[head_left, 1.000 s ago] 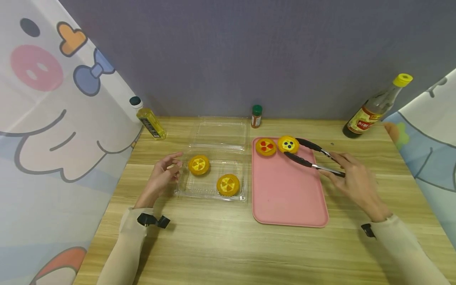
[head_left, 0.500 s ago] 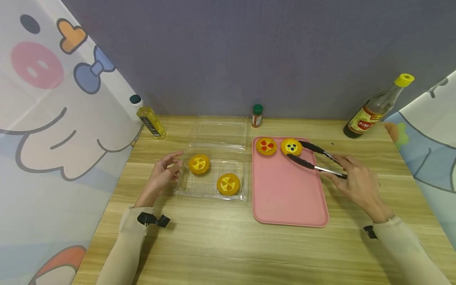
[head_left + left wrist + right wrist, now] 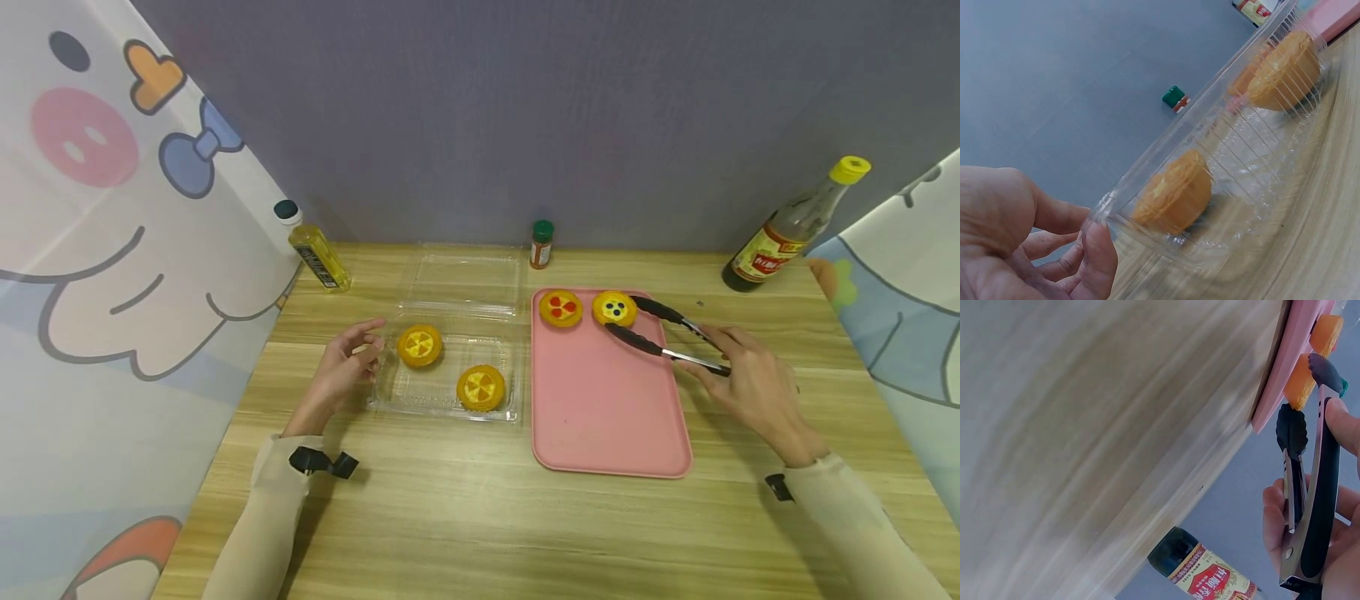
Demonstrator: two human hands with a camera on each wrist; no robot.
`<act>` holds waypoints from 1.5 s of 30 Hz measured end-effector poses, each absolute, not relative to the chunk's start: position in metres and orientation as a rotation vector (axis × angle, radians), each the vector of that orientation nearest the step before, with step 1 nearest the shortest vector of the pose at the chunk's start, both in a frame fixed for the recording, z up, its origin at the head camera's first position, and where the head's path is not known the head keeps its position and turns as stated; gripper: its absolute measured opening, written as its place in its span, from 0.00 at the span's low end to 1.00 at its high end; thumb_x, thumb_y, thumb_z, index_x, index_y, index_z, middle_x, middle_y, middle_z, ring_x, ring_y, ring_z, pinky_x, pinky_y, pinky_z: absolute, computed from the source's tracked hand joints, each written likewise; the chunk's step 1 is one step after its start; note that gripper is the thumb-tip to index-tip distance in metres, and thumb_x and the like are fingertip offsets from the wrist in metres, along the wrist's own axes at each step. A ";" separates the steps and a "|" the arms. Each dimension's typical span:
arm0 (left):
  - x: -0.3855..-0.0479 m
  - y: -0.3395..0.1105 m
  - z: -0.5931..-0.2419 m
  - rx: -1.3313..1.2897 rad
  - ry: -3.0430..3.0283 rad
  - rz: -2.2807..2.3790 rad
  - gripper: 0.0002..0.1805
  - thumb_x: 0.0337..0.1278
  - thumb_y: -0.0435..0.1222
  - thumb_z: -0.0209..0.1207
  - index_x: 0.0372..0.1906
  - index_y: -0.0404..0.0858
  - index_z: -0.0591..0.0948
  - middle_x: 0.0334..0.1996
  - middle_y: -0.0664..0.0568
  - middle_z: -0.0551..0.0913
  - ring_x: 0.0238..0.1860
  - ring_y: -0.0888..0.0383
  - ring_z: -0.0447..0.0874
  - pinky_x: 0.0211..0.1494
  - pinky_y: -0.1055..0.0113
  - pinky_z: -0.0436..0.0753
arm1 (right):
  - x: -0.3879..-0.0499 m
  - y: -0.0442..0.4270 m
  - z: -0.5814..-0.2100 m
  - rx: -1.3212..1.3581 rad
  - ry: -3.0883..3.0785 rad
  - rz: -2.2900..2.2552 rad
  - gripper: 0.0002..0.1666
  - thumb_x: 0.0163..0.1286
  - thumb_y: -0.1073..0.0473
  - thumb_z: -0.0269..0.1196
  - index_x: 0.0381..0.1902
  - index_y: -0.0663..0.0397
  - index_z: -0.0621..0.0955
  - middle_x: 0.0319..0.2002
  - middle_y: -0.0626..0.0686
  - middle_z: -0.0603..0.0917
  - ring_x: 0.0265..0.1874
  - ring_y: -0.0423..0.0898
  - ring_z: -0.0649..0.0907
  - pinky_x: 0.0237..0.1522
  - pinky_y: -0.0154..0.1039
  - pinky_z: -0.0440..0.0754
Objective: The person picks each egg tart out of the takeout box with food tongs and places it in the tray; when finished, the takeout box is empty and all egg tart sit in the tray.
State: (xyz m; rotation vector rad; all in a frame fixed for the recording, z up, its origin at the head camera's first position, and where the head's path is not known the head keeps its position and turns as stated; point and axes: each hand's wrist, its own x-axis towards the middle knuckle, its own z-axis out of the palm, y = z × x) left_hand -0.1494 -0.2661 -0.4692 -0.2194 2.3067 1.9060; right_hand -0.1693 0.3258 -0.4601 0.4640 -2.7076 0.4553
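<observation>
Spread tongs (image 3: 647, 343) at a round, dark-dotted tart (image 3: 614, 309)!
Head view: the tart lies in the smooth pink tray (image 3: 600, 400), far end, near a red-topped tart (image 3: 561, 309); the right hand (image 3: 753, 387) grips the tongs, and over goes the left hand (image 3: 348, 362) to a clear box (image 3: 442, 387). Left wrist: thumb and fingertip pinch thin, ribbed plastic; two golden-crusted tarts (image 3: 1179, 194) sit inside. Right wrist: black scalloped tips gape, fingers round bright metal.
</observation>
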 end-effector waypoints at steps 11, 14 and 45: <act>-0.149 -0.267 -0.471 -0.230 2.302 1.912 0.27 0.79 0.34 0.54 0.77 0.37 0.69 0.46 0.51 0.75 0.25 0.66 0.76 0.26 0.74 0.81 | -0.170 0.326 -0.461 0.457 -2.720 0.462 0.40 0.54 0.48 0.81 0.63 0.56 0.83 0.49 0.61 0.86 0.25 0.51 0.82 0.12 0.34 0.61; -0.149 -0.266 -0.471 -0.229 2.299 1.914 0.27 0.79 0.34 0.54 0.77 0.37 0.69 0.46 0.52 0.75 0.26 0.66 0.76 0.26 0.74 0.81 | -0.170 0.325 -0.460 0.452 -2.721 0.466 0.40 0.54 0.48 0.81 0.63 0.56 0.83 0.49 0.60 0.86 0.25 0.51 0.82 0.12 0.35 0.62; -0.150 -0.266 -0.469 -0.213 2.296 1.925 0.27 0.79 0.34 0.54 0.77 0.35 0.67 0.46 0.50 0.75 0.26 0.65 0.76 0.27 0.73 0.81 | -0.169 0.276 -0.426 0.664 -2.589 0.517 0.48 0.47 0.51 0.84 0.67 0.55 0.80 0.52 0.59 0.86 0.36 0.59 0.87 0.23 0.54 0.81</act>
